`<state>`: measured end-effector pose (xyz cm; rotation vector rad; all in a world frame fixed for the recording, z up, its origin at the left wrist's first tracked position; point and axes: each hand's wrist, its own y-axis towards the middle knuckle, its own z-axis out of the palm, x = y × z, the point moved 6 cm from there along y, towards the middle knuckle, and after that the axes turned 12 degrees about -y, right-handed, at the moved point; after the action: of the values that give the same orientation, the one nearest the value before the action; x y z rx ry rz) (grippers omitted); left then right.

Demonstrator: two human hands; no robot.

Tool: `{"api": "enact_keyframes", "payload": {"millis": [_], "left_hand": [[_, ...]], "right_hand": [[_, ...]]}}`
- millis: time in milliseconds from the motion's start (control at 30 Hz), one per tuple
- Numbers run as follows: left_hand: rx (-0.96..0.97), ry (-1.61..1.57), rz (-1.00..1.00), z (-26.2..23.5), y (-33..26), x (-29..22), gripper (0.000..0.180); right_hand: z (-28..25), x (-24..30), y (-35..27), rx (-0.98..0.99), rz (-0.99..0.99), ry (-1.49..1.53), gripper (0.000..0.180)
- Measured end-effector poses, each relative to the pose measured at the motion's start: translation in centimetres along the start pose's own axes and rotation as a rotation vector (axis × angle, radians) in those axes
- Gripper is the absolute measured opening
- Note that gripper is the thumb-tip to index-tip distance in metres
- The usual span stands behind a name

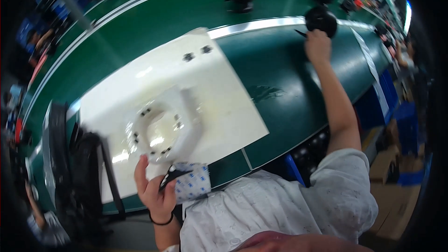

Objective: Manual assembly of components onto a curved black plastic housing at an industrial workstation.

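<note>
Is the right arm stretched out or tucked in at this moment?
Stretched out: the right hand reaches across the green bench to a round black part at its far edge.

There is only the one view, from a camera worn on the person's head, looking steeply down over the white shirt (298, 205) onto the white board (224, 93) on the green bench (280, 79). The board sits close, filling the middle of the picture. The wide lens bends the bench's edges toward the rim. Beyond the board the view takes in the green belt (177, 14) and, far off past it, other workers at the upper left.
</note>
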<state>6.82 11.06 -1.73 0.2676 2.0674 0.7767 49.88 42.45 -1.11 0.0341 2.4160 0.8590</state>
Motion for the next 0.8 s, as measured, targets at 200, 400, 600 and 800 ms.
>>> {"api": "enact_keyframes", "payload": {"millis": [200,400,600,800], "left_hand": [[0.039,-0.163,0.012,0.0,0.0,-0.8,0.02],[0.106,-0.326,-0.241,-0.1,-0.6,-0.9,0.031],[-0.035,-0.36,-0.371,-1.1,-1.6,-0.1,0.025],[-0.123,-0.414,-0.423,-1.4,-1.8,-0.3,0.024]], "right_hand": [[-11.9,3.6,0.7,0.341,0.195,1.629,0.027],[-26.0,15.9,-2.0,0.74,-0.15,2.45,0.019],[-29.5,21.8,-5.3,0.975,-0.345,2.2,0.025],[-28.1,20.9,-5.3,0.809,-0.363,2.041,0.032]]}}
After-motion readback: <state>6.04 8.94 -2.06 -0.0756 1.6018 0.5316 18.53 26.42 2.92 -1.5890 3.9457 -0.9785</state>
